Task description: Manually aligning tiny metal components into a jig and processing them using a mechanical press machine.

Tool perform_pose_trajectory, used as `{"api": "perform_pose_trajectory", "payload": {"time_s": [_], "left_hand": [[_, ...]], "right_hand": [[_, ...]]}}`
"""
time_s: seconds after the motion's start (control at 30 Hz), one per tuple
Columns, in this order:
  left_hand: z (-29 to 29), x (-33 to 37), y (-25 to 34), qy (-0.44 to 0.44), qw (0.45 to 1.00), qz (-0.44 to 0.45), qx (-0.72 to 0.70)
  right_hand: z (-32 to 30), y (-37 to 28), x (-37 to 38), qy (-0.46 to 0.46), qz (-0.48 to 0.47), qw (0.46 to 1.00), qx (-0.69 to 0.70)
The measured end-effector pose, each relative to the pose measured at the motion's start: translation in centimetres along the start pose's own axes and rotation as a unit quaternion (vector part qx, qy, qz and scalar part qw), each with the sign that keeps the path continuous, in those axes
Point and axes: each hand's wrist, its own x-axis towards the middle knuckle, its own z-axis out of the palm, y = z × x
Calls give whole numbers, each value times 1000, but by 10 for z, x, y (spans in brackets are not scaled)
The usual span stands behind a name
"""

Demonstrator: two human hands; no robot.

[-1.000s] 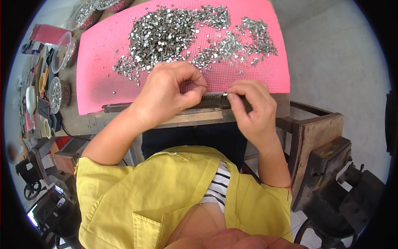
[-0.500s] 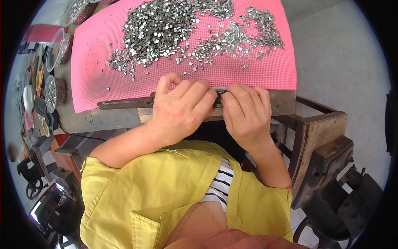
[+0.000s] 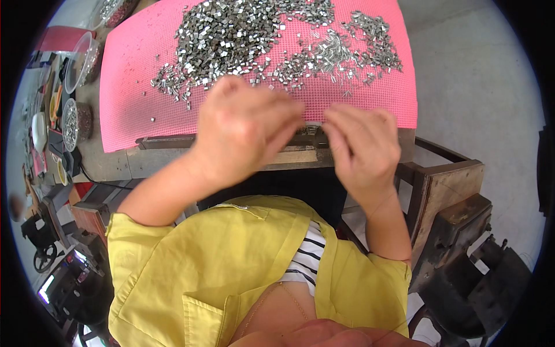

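Observation:
My left hand [image 3: 245,130] is raised over the near edge of the pink mat [image 3: 130,92], its fingers bent and smeared by motion. Whether it holds anything cannot be seen. To the right, my right hand [image 3: 367,147] has thumb and fingers drawn together at a dark metal fixture [image 3: 312,132]; what is between them is hidden. A long dark metal rail [image 3: 170,141] runs along the mat's front edge, passing behind my left hand. Beyond the hands lies a heap of small, shiny metal blocks [image 3: 225,37], with thin metal pins [image 3: 335,52] beside it.
Clear plastic tubs of small parts [image 3: 78,124] stand along the left of the wooden table [image 3: 110,168]. Another group of small metal pieces [image 3: 378,40] lies at the mat's far right. A wooden-sided stand [image 3: 448,188] with dark machinery is right of the table.
My hands have moved apart. The left has lifted away up and to the left, the right has shifted right, and the fixture between them shows more.

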Motion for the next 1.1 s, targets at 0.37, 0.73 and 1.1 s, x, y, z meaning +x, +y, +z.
{"api": "perform_pose_trajectory", "payload": {"time_s": [0.37,0.73,1.1], "left_hand": [[16,78,-76,-68,996,-17,49],[24,87,-82,-169,979,-40,110],[21,88,-65,-116,968,46,217]], "right_hand": [[41,69,87,-17,36,999,15],[57,61,110,-82,-8,973,-217],[56,42,125,-215,38,934,-283]]}}
